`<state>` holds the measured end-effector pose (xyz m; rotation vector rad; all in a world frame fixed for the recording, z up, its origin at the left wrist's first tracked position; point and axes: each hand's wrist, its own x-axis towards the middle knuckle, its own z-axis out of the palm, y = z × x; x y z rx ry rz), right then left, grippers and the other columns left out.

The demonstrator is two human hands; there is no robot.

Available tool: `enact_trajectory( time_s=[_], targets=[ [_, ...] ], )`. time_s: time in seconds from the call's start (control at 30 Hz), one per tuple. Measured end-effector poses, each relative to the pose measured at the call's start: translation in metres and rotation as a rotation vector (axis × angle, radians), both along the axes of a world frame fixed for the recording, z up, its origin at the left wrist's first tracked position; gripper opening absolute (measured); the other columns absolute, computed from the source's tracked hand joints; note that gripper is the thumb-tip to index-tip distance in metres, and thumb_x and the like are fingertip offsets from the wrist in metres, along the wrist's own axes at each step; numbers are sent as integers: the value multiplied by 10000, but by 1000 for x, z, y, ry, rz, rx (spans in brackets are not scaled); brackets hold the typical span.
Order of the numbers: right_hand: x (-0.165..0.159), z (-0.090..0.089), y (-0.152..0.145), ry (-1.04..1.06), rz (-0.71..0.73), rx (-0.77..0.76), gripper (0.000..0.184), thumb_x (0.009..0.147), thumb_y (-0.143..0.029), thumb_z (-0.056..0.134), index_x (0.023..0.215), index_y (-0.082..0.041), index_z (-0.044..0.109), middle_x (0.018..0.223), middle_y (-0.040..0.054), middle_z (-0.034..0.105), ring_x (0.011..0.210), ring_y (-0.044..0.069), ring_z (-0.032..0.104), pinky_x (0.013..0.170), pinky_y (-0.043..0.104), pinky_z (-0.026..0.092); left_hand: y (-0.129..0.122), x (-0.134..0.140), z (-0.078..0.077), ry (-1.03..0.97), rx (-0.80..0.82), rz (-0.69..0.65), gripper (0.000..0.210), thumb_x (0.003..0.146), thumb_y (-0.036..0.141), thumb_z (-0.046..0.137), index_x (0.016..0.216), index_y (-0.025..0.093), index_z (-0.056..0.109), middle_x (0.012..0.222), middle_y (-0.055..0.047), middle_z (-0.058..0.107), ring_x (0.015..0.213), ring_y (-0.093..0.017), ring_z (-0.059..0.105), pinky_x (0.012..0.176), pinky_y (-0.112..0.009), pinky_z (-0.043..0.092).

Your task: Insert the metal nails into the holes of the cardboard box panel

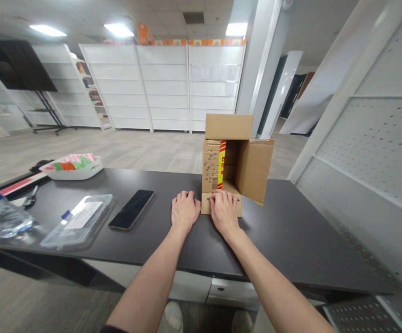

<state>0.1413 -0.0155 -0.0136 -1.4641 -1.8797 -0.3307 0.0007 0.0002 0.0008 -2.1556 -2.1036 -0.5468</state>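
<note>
A cardboard box [210,166] stands on its side on the dark table, its opening facing me and its flaps spread. Several small dark round spots dot its left flap, beside a yellow and red tape strip [221,164]. On the lower flap [206,206] rests my right hand [224,210], palm down with fingers bent together. Small dark bits show by its thumb and on its far side; what lies under the fingers is hidden. My left hand [184,210] lies palm down on the table just left of the box, fingers loosely spread, holding nothing.
Left of my hands lie a black phone [131,209] and a clear plastic case [100,208] with a white paper. Farther left are a water bottle [0,215] and a white tray [79,173] with colourful contents. A perforated panel [384,134] borders the table's right side.
</note>
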Motion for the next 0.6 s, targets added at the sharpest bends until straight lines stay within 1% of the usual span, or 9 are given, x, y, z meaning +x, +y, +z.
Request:
enact_trajectory(
  time_s=[0.17,0.3,0.6],
  targets=[
    [0,0,-4,59,80,28,125,984,-172,452,982,-186,576,1086,112,673,1019,262,536,885,383,354,-2,1,3,-11,-17,-3,320,932,272,428,1163,208,640,1186,-108,635,1120,-258,561,969,-396,397],
    [0,0,-8,132,144,91,131,990,-173,427,978,-185,557,1052,109,680,989,248,554,886,373,373,-3,1,3,-4,-17,4,321,930,278,433,1163,206,643,1198,-108,637,1120,-256,560,971,-389,399],
    [1,6,-26,212,272,182,116,996,-165,429,1008,-191,542,1100,124,676,1050,233,579,924,386,425,-3,0,2,-11,1,-11,303,928,266,435,1138,199,644,1182,-103,635,1118,-255,560,967,-391,401]
  ],
)
